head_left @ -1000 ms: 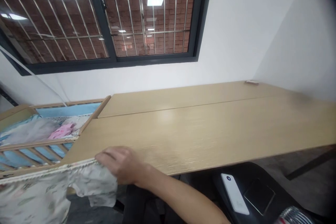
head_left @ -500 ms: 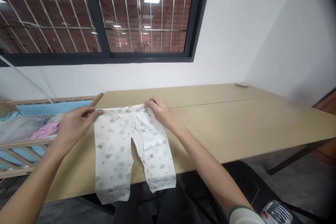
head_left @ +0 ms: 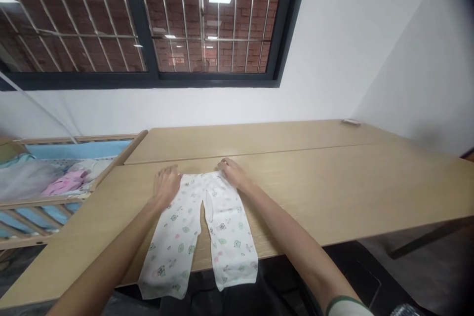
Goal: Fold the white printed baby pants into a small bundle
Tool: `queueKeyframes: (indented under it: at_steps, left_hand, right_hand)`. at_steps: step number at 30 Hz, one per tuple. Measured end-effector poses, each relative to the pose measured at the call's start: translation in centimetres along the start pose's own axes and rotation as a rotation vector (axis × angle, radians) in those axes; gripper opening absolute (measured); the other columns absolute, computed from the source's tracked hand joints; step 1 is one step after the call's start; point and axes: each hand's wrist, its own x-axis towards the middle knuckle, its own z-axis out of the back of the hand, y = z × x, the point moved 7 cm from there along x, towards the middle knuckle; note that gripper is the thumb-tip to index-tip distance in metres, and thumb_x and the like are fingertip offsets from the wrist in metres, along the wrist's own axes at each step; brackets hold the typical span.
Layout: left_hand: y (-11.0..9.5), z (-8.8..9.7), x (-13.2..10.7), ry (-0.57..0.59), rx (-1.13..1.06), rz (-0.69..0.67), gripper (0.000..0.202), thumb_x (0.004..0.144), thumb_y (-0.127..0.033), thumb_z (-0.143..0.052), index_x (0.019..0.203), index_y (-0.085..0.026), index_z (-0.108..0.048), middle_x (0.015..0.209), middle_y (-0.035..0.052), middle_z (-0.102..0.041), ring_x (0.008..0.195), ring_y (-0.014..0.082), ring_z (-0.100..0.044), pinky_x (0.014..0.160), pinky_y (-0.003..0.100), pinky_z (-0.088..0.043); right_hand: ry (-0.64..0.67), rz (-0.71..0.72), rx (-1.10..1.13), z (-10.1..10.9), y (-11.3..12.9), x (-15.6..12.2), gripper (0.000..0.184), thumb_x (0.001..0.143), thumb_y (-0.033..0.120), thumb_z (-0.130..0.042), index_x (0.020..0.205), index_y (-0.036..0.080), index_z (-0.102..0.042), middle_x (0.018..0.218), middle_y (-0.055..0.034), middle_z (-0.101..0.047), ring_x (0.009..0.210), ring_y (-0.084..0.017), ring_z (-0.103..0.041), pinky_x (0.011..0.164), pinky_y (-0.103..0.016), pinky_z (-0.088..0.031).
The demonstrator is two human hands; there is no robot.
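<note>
Those baby pants look like soft matt cotton, and the tabletop is smooth wood-look laminate with a slight sheen. The crib rail is plain wood, the window frame dark metal, the window bars shiny steel, the bricks rough, and the wall flat matt paint.

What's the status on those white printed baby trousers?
Left hand, right hand on waistband. White baby trousers flat on pale wooden table. Wooden cot alongside, apart.

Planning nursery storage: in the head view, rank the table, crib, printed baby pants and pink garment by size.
1. Wooden table
2. Wooden crib, partly out of frame
3. Printed baby pants and pink garment: the pants look bigger but lie nearer the camera, so I can't rank them.
</note>
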Motion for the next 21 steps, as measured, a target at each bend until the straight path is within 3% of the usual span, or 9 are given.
queueKeyframes:
  at_steps: [2, 5, 8, 13, 21]
  left_hand:
    - [-1.2, -0.6, -1.2, -0.016, 0.026, -0.112, 0.043, 0.102, -0.034, -0.034, 0.131, -0.012, -0.055, 0.128, 0.0191, -0.065, 0.122, 0.0324, -0.058, 0.104, 0.043, -0.04]
    - [-2.2, -2.3, -2.7, 0.053, 0.034, -0.266, 0.05, 0.104, -0.041, -0.027, 0.136, -0.011, -0.051, 0.136, 0.0187, -0.061, 0.13, 0.0306, -0.055, 0.106, 0.041, -0.041]
    - [-1.0, -4.6, -2.7, 0.14, 0.053, -0.234, 0.061, 0.103, -0.047, -0.025, 0.146, -0.007, -0.041, 0.153, 0.021, -0.046, 0.146, 0.0306, -0.038, 0.115, 0.042, -0.035]
    - [0.2, -7.1, -0.6, 0.168, 0.078, -0.183, 0.068, 0.103, -0.049, -0.021, 0.151, -0.003, -0.036, 0.161, 0.0212, -0.031, 0.152, 0.0306, -0.025, 0.121, 0.045, -0.027]
    - [-0.8, -7.9, 3.6, 0.15, 0.095, -0.148, 0.066, 0.103, -0.046, -0.024, 0.15, -0.001, -0.037, 0.159, 0.0228, -0.033, 0.151, 0.0317, -0.025, 0.121, 0.045, -0.025]
  right_hand:
    - [0.009, 0.02, -0.059, 0.0, 0.8, -0.8, 0.032, 0.09, 0.005, -0.05, 0.116, 0.015, -0.065, 0.127, -0.0139, -0.063, 0.115, -0.024, -0.059, 0.098, -0.032, -0.041]
    - [0.084, 0.053, -0.121, -0.8, 1.7, -2.2, 0.024, 0.092, 0.008, -0.049, 0.104, 0.015, -0.068, 0.113, -0.0134, -0.07, 0.105, -0.024, -0.064, 0.094, -0.031, -0.043]
    - [0.116, 0.054, -0.161, -1.7, 1.7, -2.7, 0.023, 0.094, 0.011, -0.047, 0.105, 0.013, -0.068, 0.117, -0.0159, -0.069, 0.105, -0.024, -0.066, 0.094, -0.031, -0.045]
    - [0.092, 0.016, -0.108, -2.3, 0.2, -1.2, 0.029, 0.098, 0.011, -0.044, 0.118, 0.013, -0.065, 0.131, -0.0159, -0.065, 0.123, -0.022, -0.06, 0.106, -0.03, -0.042]
    - [0.097, -0.033, -0.063, -3.0, -3.2, 2.4, 0.031, 0.101, 0.015, -0.04, 0.122, 0.014, -0.064, 0.141, -0.0148, -0.059, 0.129, -0.021, -0.057, 0.109, -0.03, -0.041]
